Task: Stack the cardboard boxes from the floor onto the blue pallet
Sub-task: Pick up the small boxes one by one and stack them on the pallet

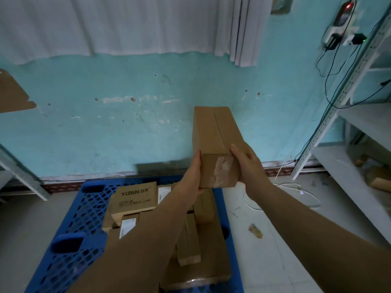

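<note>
Cardboard box [218, 144] raised over blue pallet [84, 210], left hand [191, 176] and right hand [248, 166] clamping its near end, stacked boxes [135, 200] below, possibly five.

A pale floor [264, 261] carries the blue pallet [80, 212], which sits against the foot of the turquoise wall. Cardboard boxes [135, 199] lie packed on the pallet's slatted top. Right of the pallet, a small brown scrap [256, 230] and a loop of white cable [296, 187] lie on the floor, beside a metal shelf's [347, 166] leg.
</note>
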{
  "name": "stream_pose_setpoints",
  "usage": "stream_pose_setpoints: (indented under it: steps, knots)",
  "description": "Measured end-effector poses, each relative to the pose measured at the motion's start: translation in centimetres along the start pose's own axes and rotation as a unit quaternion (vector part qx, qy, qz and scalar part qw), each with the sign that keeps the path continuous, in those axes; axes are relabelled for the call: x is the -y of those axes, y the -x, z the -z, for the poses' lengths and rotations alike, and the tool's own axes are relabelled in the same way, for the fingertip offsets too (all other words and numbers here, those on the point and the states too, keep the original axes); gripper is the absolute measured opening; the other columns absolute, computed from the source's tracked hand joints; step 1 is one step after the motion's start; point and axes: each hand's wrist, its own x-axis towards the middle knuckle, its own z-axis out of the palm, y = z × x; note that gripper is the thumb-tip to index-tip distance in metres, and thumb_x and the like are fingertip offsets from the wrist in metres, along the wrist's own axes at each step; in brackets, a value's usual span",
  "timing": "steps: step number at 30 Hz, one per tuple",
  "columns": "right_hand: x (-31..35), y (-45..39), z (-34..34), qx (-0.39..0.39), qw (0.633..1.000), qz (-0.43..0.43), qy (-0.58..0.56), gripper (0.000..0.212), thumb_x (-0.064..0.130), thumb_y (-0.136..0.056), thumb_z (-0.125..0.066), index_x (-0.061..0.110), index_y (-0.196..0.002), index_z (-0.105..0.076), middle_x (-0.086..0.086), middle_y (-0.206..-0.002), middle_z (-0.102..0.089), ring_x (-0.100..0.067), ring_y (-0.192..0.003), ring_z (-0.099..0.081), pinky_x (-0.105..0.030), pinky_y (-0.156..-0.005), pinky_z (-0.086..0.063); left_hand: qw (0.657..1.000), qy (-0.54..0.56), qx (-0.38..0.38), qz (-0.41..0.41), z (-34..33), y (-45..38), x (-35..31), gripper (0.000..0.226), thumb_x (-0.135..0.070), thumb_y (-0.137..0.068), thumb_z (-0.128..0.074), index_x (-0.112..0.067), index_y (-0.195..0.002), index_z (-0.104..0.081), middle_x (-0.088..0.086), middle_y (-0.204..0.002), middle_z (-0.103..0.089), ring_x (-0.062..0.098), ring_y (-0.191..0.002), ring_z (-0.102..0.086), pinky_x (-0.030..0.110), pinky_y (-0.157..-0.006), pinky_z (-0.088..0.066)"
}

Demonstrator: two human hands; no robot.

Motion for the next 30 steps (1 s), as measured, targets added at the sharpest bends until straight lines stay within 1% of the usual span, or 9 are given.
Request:
stream_pose_setpoints:
  steps: [4, 6, 12, 15, 17, 20, 24, 27, 30]
  knots:
    - [-5.6, -1.7, 1.6, -0.011, 0.999, -0.026, 0.016, 0.041, 0.04, -0.084, -0.062, 0.037, -0.121, -0.047, 0.016, -0.105, -0.06, -0.002, -0.09, -0.06, -0.023, -0.065, -0.048, 0.999, -0.007, -0.013, 0.039, 0.9, -3.5, 4.2, 0.095, -0.082, -0.055, -0.046, -0.026, -0.132, -0.047, 0.002, -0.123, -0.061, 0.021, -0.11, -0.057, 0.043, -0.103, -0.041]
    - [-9.0, -2.3, 2.5, -0.017, 0.999, -0.037, 0.035, 0.045, 0.038, -0.085, -0.06, 0.034, -0.128, -0.044, 0.011, -0.111, -0.059, -0.008, -0.096, -0.059, -0.028, -0.073, -0.049, 0.997, -0.025, -0.002, 0.069, 1.6, -5.2, 6.6, 0.104, -0.084, -0.043, -0.05, -0.027, -0.13, -0.046, 0.0, -0.119, -0.062, 0.02, -0.108, -0.057, 0.042, -0.1, -0.041]
    - [-20.7, -3.7, 4.7, -0.012, 0.989, -0.106, 0.102, 0.055, 0.026, -0.088, -0.058, 0.021, -0.139, -0.037, -0.006, -0.135, -0.05, -0.028, -0.117, -0.053, -0.048, -0.097, -0.046, 0.986, -0.065, 0.033, 0.15, 4.7, -10.9, 16.4, 0.079, -0.055, -0.077, -0.057, -0.022, -0.142, -0.028, 0.01, -0.132, -0.051, 0.027, -0.114, -0.053, 0.04, -0.099, -0.043]
    - [-27.9, -4.5, 5.8, -0.031, 0.979, -0.159, 0.122, 0.056, 0.027, -0.089, -0.058, 0.022, -0.14, -0.036, -0.007, -0.139, -0.047, -0.03, -0.122, -0.049, -0.05, -0.102, -0.041, 0.978, -0.097, 0.031, 0.18, 6.7, -13.9, 21.9, 0.07, -0.033, -0.091, -0.053, -0.021, -0.147, -0.014, 0.015, -0.145, -0.035, 0.031, -0.126, -0.043, 0.035, -0.096, -0.043]
    - [-33.4, -4.0, 6.6, -0.048, 0.97, -0.201, 0.13, 0.055, 0.021, -0.088, -0.06, 0.019, -0.139, -0.038, -0.009, -0.14, -0.045, -0.031, -0.124, -0.046, -0.05, -0.105, -0.037, 0.975, -0.11, 0.03, 0.189, 8.5, -15.5, 26.6, 0.072, -0.023, -0.091, -0.055, -0.019, -0.148, -0.011, 0.014, -0.15, -0.028, 0.031, -0.133, -0.035, 0.038, -0.105, -0.036]
    - [-40.6, -2.8, 7.7, -0.072, 0.956, -0.262, 0.114, 0.057, 0.012, -0.086, -0.062, 0.017, -0.139, -0.04, -0.01, -0.14, -0.045, -0.028, -0.119, -0.048, -0.052, -0.104, -0.037, 0.967, -0.161, 0.046, 0.192, 11.3, -17.1, 33.2, 0.079, -0.03, -0.088, -0.058, -0.023, -0.148, -0.006, 0.008, -0.154, -0.018, 0.029, -0.138, -0.026, 0.045, -0.113, -0.025]
    - [-48.1, -1.2, 9.3, -0.04, 0.934, -0.334, 0.124, 0.07, 0.006, -0.083, -0.066, 0.017, -0.144, -0.033, -0.008, -0.131, -0.051, -0.023, -0.101, -0.056, -0.04, -0.089, -0.051, 0.955, -0.175, 0.046, 0.237, 14.4, -17.9, 39.6, 0.073, -0.032, -0.087, -0.059, -0.025, -0.146, -0.016, -0.002, -0.149, -0.027, 0.02, -0.131, -0.036, 0.04, -0.11, -0.033]
    - [-50.9, -1.3, 9.8, -0.024, 0.925, -0.327, 0.193, 0.075, 0.002, -0.08, -0.068, 0.017, -0.144, -0.033, -0.006, -0.124, -0.054, -0.014, -0.09, -0.059, -0.021, -0.064, -0.052, 0.959, -0.23, 0.032, 0.164, 17.1, -17.4, 42.1, 0.052, -0.024, -0.086, -0.063, -0.025, -0.133, -0.04, -0.006, -0.128, -0.05, 0.007, -0.109, -0.052, 0.025, -0.098, -0.044]
    - [-51.9, -2.4, 9.7, -0.008, 0.921, -0.3, 0.247, 0.077, 0.004, -0.08, -0.068, 0.018, -0.145, -0.031, -0.012, -0.134, -0.051, -0.029, -0.108, -0.057, -0.037, -0.083, -0.052, 0.927, -0.374, 0.004, 0.029, 19.5, -17.6, 41.4, 0.042, -0.03, -0.083, -0.064, -0.049, -0.11, -0.038, -0.016, -0.119, -0.05, -0.004, -0.1, -0.053, 0.008, -0.084, -0.042]
